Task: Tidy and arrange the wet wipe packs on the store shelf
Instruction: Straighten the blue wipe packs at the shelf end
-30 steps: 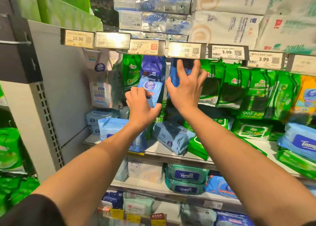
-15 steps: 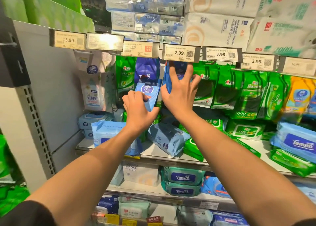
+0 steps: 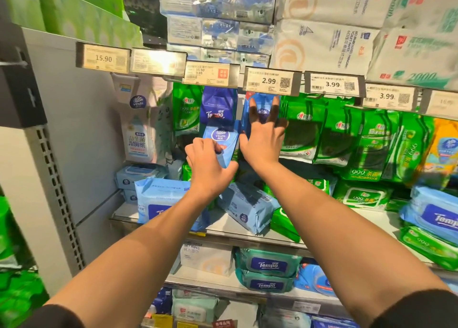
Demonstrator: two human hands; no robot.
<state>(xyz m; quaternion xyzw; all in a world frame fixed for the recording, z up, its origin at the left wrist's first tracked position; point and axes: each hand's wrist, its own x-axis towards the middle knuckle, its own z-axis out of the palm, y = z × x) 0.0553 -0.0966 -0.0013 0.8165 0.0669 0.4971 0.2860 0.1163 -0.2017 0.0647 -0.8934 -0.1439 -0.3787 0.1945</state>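
My left hand (image 3: 207,165) grips the lower end of a small light-blue Vinda wipe pack (image 3: 221,139), held tilted in front of a hanging dark-blue Tempo pack (image 3: 218,108). My right hand (image 3: 264,135) lies flat with fingers spread against a hanging blue pack (image 3: 257,104) just under the 2.99 price tag (image 3: 271,81). Green wipe packs (image 3: 301,134) hang to the right of it. On the shelf board (image 3: 223,224) below, a light-blue pack (image 3: 245,207) lies slanted beside a larger blue Tempo pack (image 3: 158,202).
A row of price tags (image 3: 333,84) juts out along the upper shelf edge above my hands. Tissue and toilet paper bundles (image 3: 322,37) fill the top shelf. More green and blue packs (image 3: 436,218) crowd the right. A grey upright panel (image 3: 62,129) bounds the left.
Both hands have shifted a little within the view as the head moved. My right hand's fingers have spread wider on the hanging blue pack. My left hand still holds the Vinda pack.
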